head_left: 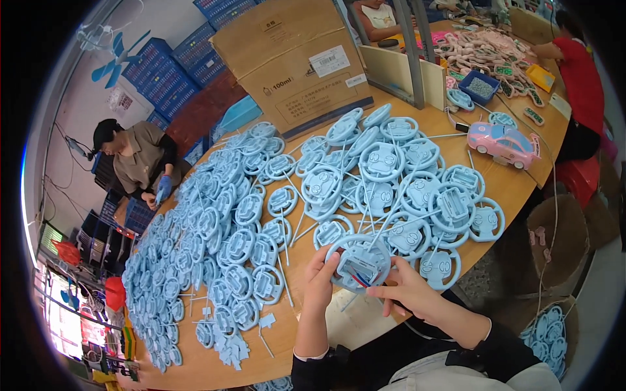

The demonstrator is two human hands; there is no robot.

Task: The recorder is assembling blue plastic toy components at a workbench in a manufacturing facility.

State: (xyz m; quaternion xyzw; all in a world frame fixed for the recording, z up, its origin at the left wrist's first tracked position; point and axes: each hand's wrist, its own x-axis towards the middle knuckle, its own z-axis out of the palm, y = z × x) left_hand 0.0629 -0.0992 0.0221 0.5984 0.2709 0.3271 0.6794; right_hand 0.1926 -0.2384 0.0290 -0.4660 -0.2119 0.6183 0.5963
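Observation:
Near the table's front edge, my left hand (320,279) is closed on the left rim of a light-blue plastic toy steering wheel (358,251). My right hand (417,293) is closed at the wheel's lower right, thumb in front and some fingers behind. Thin red, blue and dark wires (358,279) come out of the wheel's recess and run toward my right thumb; whether the fingertips pinch them I cannot make out. Just beyond my hands lies a loose pile of similar wheels (385,163) with thin blue stems. A bigger heap of them (215,228) covers the table's left side.
A large cardboard box (293,65) stands behind the piles. At the right, a pink toy car (503,144) sits near a blue bin of small parts (479,86). Flat blue scraps (231,348) lie at front left. One person works at left, others at the back.

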